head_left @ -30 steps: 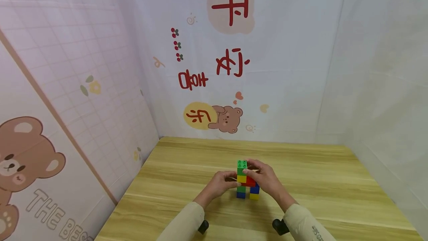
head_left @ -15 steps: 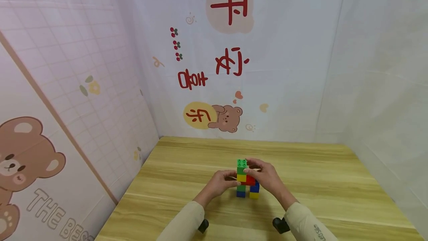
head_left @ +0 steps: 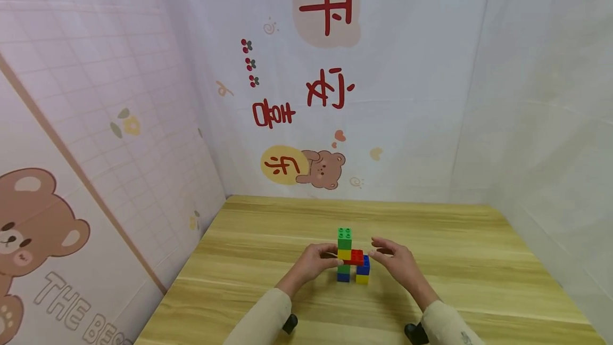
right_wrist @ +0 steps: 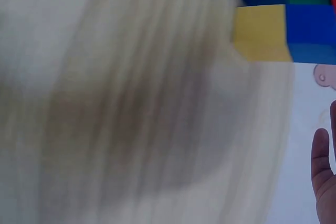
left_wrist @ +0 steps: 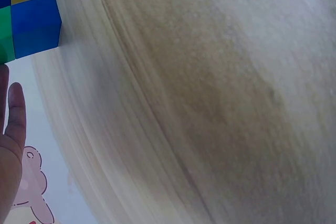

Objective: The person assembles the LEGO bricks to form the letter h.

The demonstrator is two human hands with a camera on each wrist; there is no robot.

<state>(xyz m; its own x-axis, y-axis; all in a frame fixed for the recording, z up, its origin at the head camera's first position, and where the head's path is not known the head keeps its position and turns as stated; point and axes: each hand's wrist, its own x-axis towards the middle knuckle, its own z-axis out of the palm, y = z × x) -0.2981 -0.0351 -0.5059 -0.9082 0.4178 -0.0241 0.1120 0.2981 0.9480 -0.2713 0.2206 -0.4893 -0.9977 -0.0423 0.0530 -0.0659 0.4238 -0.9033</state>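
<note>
A structure of building bricks (head_left: 344, 254) stands on the wooden table. Its left column has a blue brick at the bottom, a green brick (head_left: 343, 269) above it, then a yellow brick and a bright green top (head_left: 344, 238). A red brick (head_left: 356, 257) reaches right from this column towards a shorter stack of blue (head_left: 363, 268) over yellow (right_wrist: 261, 32). My left hand (head_left: 313, 265) holds the left column at mid-height, thumb in front and fingers partly hidden behind. My right hand (head_left: 395, 261) hovers just right of the structure, fingers loosely spread and holding nothing.
The wooden table (head_left: 268, 228) extends around the structure. Behind it hangs a white printed cloth (head_left: 412, 95), with more cloth at both sides. Black wrist devices (head_left: 290, 323) show under the sleeves.
My right hand has let go of the upper bricks and moved right, uncovering the red brick's studs. My left hand and the structure keep their places; the head view shifts slightly.
</note>
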